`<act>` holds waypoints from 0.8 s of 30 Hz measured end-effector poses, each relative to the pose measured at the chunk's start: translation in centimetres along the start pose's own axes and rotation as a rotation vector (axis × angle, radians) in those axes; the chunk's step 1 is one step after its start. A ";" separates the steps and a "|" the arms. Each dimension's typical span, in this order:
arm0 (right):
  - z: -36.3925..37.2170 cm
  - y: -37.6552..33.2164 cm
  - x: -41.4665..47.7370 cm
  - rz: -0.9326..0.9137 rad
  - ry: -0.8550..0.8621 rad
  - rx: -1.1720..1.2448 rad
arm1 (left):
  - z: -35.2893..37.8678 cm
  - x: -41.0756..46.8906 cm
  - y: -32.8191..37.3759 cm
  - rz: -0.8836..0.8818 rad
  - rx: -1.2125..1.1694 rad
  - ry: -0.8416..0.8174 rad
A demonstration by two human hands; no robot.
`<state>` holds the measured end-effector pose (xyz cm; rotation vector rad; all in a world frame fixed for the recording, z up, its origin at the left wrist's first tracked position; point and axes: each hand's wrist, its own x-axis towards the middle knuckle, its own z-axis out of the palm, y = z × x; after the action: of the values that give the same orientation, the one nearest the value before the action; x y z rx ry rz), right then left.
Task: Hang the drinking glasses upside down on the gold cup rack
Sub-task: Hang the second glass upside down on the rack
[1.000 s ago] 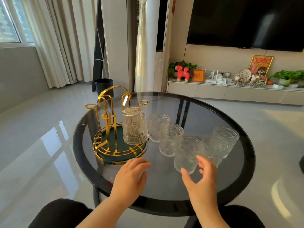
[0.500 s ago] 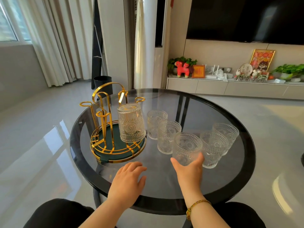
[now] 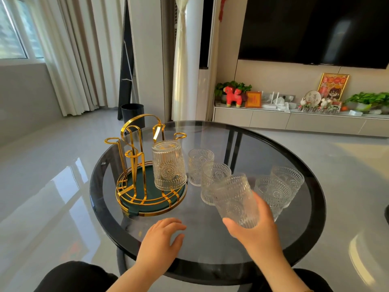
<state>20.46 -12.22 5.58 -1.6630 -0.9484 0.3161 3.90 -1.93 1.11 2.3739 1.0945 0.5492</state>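
Note:
The gold cup rack (image 3: 134, 165) with a dark green round base stands on the left part of the round glass table (image 3: 210, 239). One embossed glass (image 3: 169, 165) hangs upside down on its front right arm. My right hand (image 3: 252, 232) grips another embossed glass (image 3: 234, 200) from below, lifted off the table and tilted left. My left hand (image 3: 161, 241) rests flat on the table in front of the rack, fingers apart, holding nothing. Upright glasses stand on the table: one (image 3: 200, 165) by the rack, one (image 3: 212, 180) behind the held glass, two at right (image 3: 273, 192) (image 3: 288, 178).
The table's dark rim (image 3: 320, 207) curves close to the right-hand glasses. A black bin (image 3: 133, 114) stands on the floor behind the rack. A low cabinet (image 3: 294, 121) with ornaments and plants runs along the far wall under a television.
My right hand closed around the nearest glass and lifted it off the table, tilting it leftward. My left hand stayed on the table in front of the rack.

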 end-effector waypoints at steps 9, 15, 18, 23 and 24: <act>-4.6 -7.9 4.1 -0.039 -0.251 -0.233 | -7.2 0.0 2.5 0.179 -0.191 0.411; -4.2 -11.4 7.3 -0.159 -0.227 -0.317 | -13.7 4.0 3.6 0.212 -0.099 0.599; -3.5 -12.2 9.6 -0.166 -0.188 -0.222 | -15.5 6.5 3.4 0.166 0.018 0.592; -2.2 -13.4 13.4 -0.186 -0.231 -0.216 | -16.7 10.4 2.2 0.135 0.152 0.515; -2.0 -13.7 14.0 -0.194 -0.249 -0.235 | -16.9 11.2 1.9 0.120 0.174 0.496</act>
<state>24.97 -2.96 22.36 -1.7531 -1.3672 0.2931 2.81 9.79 17.69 2.5340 1.2471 1.1766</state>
